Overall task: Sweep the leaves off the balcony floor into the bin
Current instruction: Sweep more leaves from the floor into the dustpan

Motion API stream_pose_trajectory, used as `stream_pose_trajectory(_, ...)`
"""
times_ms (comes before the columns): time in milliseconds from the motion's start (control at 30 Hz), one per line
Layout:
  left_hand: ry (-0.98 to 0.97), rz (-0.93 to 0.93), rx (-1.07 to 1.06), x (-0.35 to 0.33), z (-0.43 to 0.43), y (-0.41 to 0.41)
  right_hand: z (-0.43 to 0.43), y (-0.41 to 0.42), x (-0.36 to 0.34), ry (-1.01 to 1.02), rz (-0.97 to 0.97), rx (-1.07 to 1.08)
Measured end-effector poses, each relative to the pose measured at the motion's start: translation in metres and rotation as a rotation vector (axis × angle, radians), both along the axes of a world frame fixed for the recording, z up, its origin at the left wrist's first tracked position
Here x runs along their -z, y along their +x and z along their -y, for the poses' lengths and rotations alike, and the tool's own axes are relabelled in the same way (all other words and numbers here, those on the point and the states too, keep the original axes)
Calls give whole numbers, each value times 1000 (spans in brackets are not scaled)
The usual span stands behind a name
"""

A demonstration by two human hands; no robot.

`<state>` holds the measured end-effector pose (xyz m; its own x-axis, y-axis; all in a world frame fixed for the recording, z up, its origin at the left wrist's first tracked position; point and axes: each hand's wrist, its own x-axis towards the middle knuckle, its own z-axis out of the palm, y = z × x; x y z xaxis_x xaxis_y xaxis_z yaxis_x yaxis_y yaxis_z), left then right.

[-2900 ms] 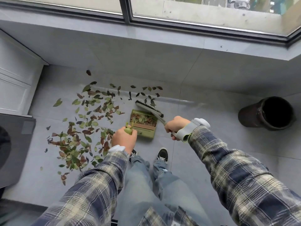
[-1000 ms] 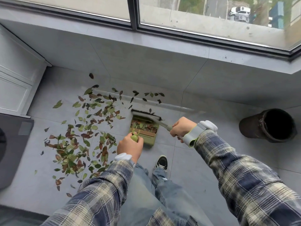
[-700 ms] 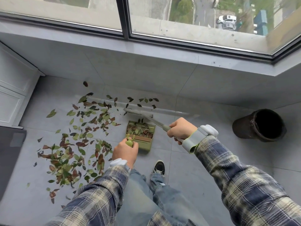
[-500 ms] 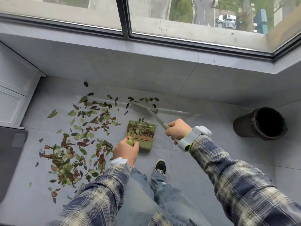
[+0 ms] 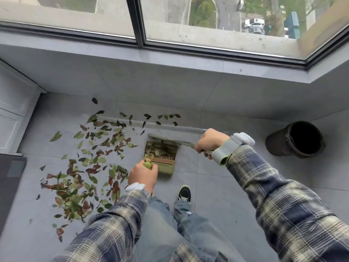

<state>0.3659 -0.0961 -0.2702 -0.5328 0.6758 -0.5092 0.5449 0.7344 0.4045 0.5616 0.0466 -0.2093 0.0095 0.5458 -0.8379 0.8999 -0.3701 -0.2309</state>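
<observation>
Green and brown leaves [image 5: 79, 173] lie scattered over the grey floor tiles at the left. A green dustpan [image 5: 166, 163] rests on the floor in the middle, with leaves inside it. My left hand [image 5: 143, 175] grips the dustpan's green handle. My right hand [image 5: 211, 142] holds the grey handle of a brush [image 5: 170, 140], whose head lies across the dustpan's far mouth. A few dark leaves [image 5: 162, 118] sit beyond the brush near the wall. The dark round bin [image 5: 296, 138] stands open at the right, well away from both hands.
A grey tiled wall [image 5: 170, 86] with a window above bounds the far side. White cabinet doors [image 5: 13, 112] stand at the left and a dark appliance [image 5: 9, 178] sits below them. My legs and one black shoe [image 5: 184, 193] are just behind the dustpan.
The brush reached out to the far leaves by the wall, then drew back to the dustpan's mouth. My left hand kept the dustpan in place. The view tilted up a little.
</observation>
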Motion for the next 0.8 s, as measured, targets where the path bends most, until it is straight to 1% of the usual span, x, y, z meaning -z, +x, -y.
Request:
stream_pose_trajectory(200, 1, -10, 9, 2, -2, 1, 3, -16, 12, 148, -47, 92)
stream_pose_trajectory(367, 13, -21, 13, 6, -4, -1, 8, -35, 40, 183, -95, 148)
stream_pose_trajectory(500, 16, -16, 18, 7, -6, 0, 13, -46, 61, 153, -77, 134)
stream_pose_trajectory(633, 28, -7, 19, 8, -5, -2, 20, -41, 82, -4, -7, -5)
stream_pose_trajectory(700, 25, -4, 23, 8, -6, -5, 21, -42, 67, -46, 25, -45)
stream_pose_trajectory(800, 15, 0, 22, 8, -6, -6, 4, -43, 35, -14, 51, -60)
